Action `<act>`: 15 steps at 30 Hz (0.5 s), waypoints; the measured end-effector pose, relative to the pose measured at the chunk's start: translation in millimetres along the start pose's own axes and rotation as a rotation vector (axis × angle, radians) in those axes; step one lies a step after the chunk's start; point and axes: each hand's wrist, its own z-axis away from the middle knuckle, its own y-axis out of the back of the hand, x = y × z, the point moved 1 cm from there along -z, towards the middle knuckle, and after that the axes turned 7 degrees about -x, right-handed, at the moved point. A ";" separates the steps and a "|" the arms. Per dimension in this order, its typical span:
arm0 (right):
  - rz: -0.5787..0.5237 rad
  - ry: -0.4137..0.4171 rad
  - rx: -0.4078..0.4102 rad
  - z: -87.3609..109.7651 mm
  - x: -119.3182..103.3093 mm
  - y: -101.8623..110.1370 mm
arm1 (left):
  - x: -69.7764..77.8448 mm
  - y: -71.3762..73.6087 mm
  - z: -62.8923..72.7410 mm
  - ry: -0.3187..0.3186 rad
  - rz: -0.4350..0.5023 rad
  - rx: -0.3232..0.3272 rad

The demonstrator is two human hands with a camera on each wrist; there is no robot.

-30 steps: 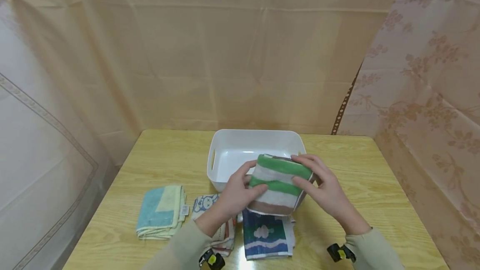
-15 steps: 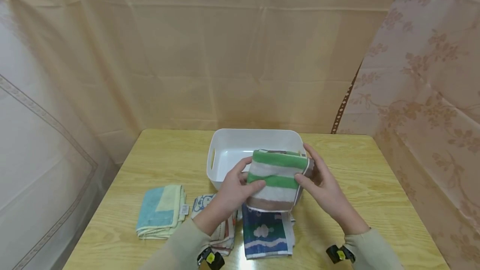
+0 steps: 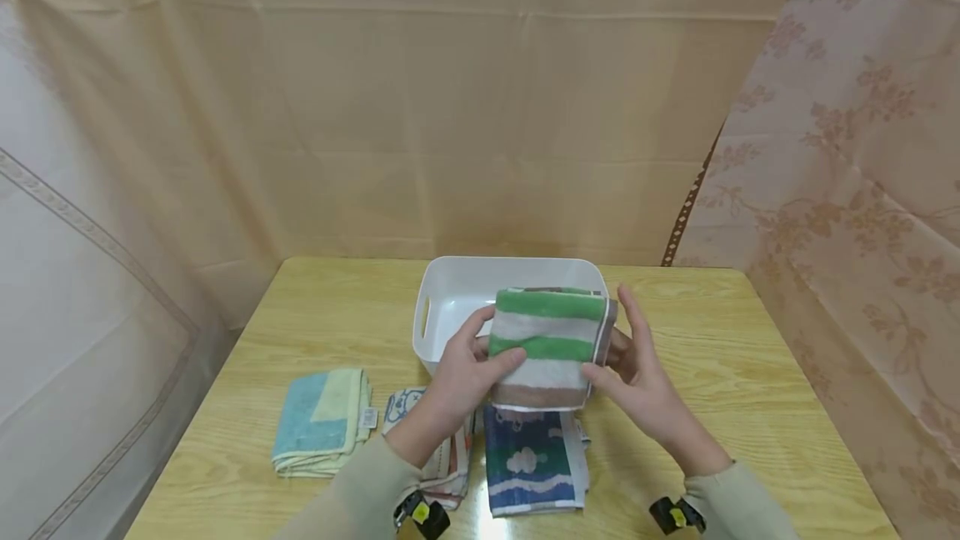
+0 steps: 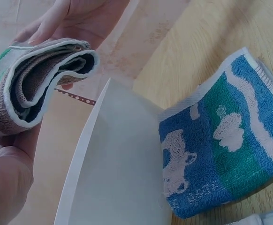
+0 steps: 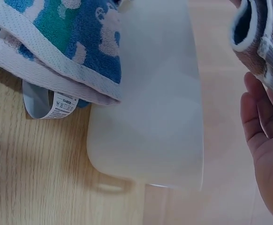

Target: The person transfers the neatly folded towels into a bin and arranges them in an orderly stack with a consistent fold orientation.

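Observation:
A folded towel with green, white and brown stripes is held up in front of the white bin. My left hand grips its left side, thumb on the front and fingers behind. On the right edge, my right hand has its thumb in front and some fingers behind, while the index finger points up. The left wrist view shows the towel's layered, rolled end. Below it lies a folded blue and green towel, close against the bin's front wall.
Left of the blue and green towel is another folded towel with a blue bear print, partly behind my left forearm. A folded turquoise and yellow towel lies further left on the wooden table. Curtains hang behind the table.
The striped towel has shifted slightly left and up, and stands straighter. My right index finger has come off the towel's top edge, and the right hand has moved to its side.

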 end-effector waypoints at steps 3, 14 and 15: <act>0.024 0.058 -0.024 1.2 1.8 -2.7 | 0.2 0.3 -0.4 -0.008 0.017 0.012; 0.132 -0.042 -0.049 2.5 -1.8 -10.6 | 0.0 2.4 -0.5 -0.029 0.059 0.001; 0.140 -0.074 -0.043 2.6 -2.1 -11.0 | -0.2 2.7 -0.2 -0.024 0.060 0.000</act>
